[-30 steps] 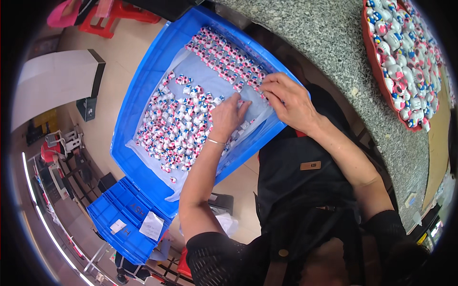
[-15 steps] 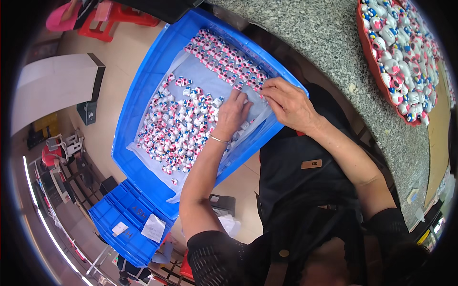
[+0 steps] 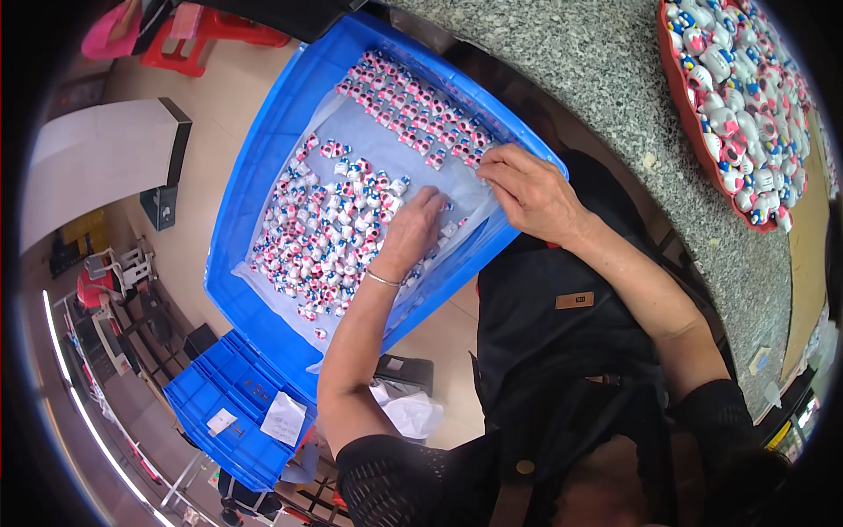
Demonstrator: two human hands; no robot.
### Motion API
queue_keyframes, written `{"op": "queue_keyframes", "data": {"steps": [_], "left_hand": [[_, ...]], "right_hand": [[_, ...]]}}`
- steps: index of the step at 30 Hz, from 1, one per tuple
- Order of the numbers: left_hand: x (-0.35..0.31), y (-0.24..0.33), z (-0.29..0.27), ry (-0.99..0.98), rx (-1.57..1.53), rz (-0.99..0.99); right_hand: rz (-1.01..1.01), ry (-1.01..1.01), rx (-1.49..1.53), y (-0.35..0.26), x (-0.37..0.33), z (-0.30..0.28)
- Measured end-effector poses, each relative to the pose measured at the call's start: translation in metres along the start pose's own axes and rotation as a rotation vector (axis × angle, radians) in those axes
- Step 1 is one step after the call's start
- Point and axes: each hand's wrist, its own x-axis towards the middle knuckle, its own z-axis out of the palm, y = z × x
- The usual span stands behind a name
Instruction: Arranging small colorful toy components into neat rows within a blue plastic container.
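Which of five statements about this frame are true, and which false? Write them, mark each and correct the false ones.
1. The right hand is by one end of the neat rows of figurines. True.
2. The tub is red. False: it is blue.
3. A loose pile lies on a pale sheet. True.
4. The bracelet is on the right arm. False: it circles the wrist of the left hand.
5. A red container holds similar figurines. True.
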Motion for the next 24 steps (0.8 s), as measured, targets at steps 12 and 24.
{"op": "queue_keyframes", "data": {"steps": [12,24], "left_hand": [[0.042,0.003,0.016,0.18,0.238,-0.196],[0.012,-0.035,-0.019,0.068,0.406,-0.217]], "right_hand": [[0.007,-0.027,-0.005,-0.001,0.001,-0.001],[0.012,-0.002,-0.03,-0.001,0.0,0.002]]}}
